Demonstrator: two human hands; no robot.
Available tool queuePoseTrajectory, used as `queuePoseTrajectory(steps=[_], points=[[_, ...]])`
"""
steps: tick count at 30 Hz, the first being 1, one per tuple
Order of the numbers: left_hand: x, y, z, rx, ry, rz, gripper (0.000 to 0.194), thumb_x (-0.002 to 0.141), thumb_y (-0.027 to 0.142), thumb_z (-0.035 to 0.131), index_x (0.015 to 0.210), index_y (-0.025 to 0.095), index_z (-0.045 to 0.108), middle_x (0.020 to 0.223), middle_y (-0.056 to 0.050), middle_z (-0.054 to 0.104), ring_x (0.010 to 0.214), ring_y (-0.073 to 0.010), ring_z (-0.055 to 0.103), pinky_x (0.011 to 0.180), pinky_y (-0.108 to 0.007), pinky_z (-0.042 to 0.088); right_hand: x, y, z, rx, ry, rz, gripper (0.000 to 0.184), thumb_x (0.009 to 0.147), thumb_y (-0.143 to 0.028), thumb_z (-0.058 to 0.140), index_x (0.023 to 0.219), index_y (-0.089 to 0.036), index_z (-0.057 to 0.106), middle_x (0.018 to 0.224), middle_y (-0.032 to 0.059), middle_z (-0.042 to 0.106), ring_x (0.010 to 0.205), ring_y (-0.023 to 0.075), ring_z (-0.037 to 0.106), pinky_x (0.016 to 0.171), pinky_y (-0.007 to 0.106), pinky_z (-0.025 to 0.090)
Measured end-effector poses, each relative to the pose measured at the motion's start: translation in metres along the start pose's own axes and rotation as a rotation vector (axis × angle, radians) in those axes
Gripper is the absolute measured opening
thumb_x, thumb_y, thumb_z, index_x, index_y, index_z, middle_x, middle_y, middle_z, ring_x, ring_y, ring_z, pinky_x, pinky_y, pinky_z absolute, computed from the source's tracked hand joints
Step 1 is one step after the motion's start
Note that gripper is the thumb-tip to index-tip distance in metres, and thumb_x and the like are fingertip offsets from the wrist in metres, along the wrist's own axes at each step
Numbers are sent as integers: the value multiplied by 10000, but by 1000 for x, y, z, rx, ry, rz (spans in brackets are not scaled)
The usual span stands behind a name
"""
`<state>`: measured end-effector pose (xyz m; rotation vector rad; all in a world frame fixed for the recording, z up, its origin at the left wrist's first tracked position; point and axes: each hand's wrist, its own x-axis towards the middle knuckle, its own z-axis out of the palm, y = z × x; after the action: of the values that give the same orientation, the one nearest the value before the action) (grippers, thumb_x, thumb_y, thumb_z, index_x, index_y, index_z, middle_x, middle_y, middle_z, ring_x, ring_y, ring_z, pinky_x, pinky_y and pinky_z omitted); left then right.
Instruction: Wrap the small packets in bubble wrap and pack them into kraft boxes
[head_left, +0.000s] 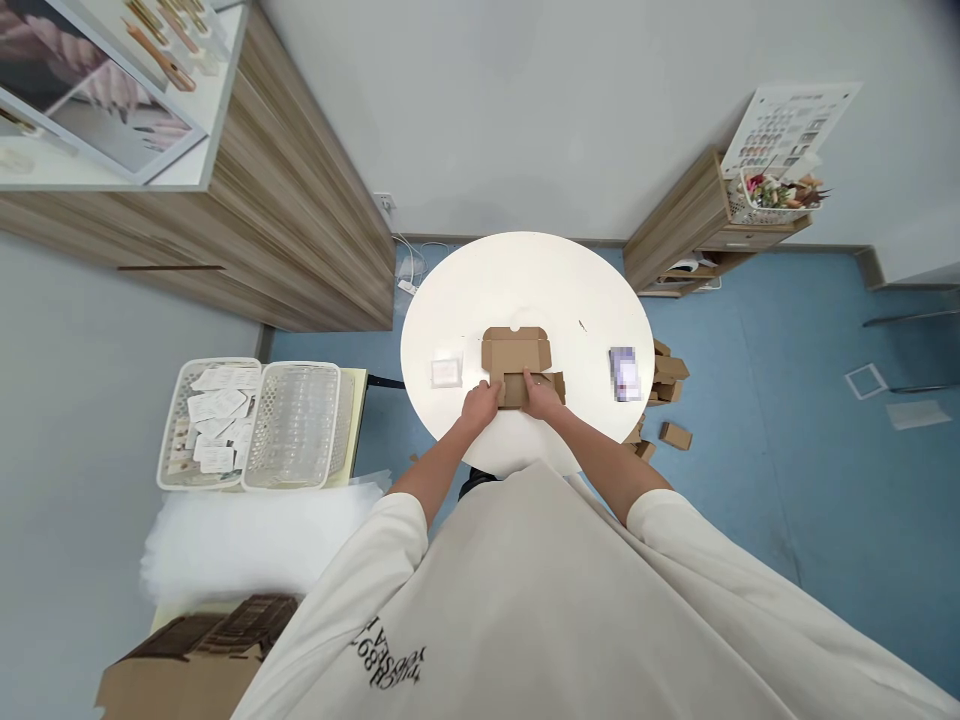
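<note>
A small brown cardboard mailer box (517, 352) lies partly folded on the round white table (525, 280), its lid flap open toward the far side. My left hand (481, 403) grips the box's near left corner with curled fingers. My right hand (541, 392) presses on the near front wall, fingers curled over the cardboard. A small pale packet (446, 371) lies on the table left of the box. A purple and white card or pouch (624, 372) lies to the right.
Several folded brown boxes (667, 380) are scattered on the blue floor right of the table. Two white baskets (255, 422) stand on a low surface at the left, above bubble wrap (247, 545) and a cardboard carton (187, 660). Wooden cabinets flank the wall.
</note>
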<state>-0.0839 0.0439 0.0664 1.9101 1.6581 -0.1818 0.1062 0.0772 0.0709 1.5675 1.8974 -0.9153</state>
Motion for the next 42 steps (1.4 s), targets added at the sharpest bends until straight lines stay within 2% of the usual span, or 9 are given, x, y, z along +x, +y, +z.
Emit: queuePoseTrajectory(steps=[7,11,26,30,33,35,37,40,42], points=[[-1,-4,-9,72,-40,67,441,985,165,351,1386,248,514,1147,-123,577,952,-249,645,828,-363,488,0,-1,0,-1,12,8,1180,909,-392,679,1585,-164,-261,1261,182,642,1107,313,626,887,369,478],[-4,-4,-5,97,-47,72,363,973,156,372,1235,213,617,1136,-135,591,963,-254,654,833,-373,497,-2,-2,-4,3,3,2,1170,904,-392,678,1594,-141,-232,1220,184,658,1080,312,633,867,366,485],[15,4,15,236,-67,87,296,882,-15,467,1040,77,700,1057,-196,674,1016,-287,663,858,-373,492,-5,-4,-6,1,17,0,1151,903,-388,682,1605,-150,-199,1260,192,641,1111,314,623,884,366,483],[14,6,13,231,-62,69,280,898,19,480,1080,93,680,1068,-193,668,1033,-292,646,871,-384,475,-5,-4,-6,-1,17,4,1160,900,-391,684,1601,-146,-206,1281,201,632,1138,319,617,910,371,473],[7,6,11,217,35,47,301,955,130,468,1216,128,619,1202,-199,625,1129,-319,592,909,-417,461,-4,-4,-5,6,23,-2,1161,901,-378,684,1598,-151,-216,1304,202,622,1161,316,612,928,372,463],[2,6,8,193,92,51,382,965,258,523,1333,157,543,1384,-212,527,1208,-352,534,945,-451,447,-4,-3,-4,11,18,-4,1160,904,-373,676,1594,-151,-229,1310,199,622,1168,315,612,937,374,460],[0,5,6,165,97,77,614,908,359,639,1458,190,424,1541,-208,378,1271,-383,478,983,-478,429,-4,-3,-3,15,15,-5,1154,906,-369,667,1592,-142,-234,1313,203,621,1176,317,611,940,376,459],[4,6,4,145,56,124,958,788,363,789,1566,217,247,1612,-203,267,1297,-403,455,1010,-490,418,-4,-3,-3,14,26,-10,1136,906,-357,660,1598,-140,-214,1328,210,612,1188,322,607,936,376,460],[9,7,5,151,42,142,1013,764,310,815,1579,218,220,1599,-209,286,1282,-395,473,1010,-480,422,-4,-2,-2,16,30,-10,1120,908,-353,658,1604,-148,-196,1332,207,611,1183,320,608,926,371,461]])
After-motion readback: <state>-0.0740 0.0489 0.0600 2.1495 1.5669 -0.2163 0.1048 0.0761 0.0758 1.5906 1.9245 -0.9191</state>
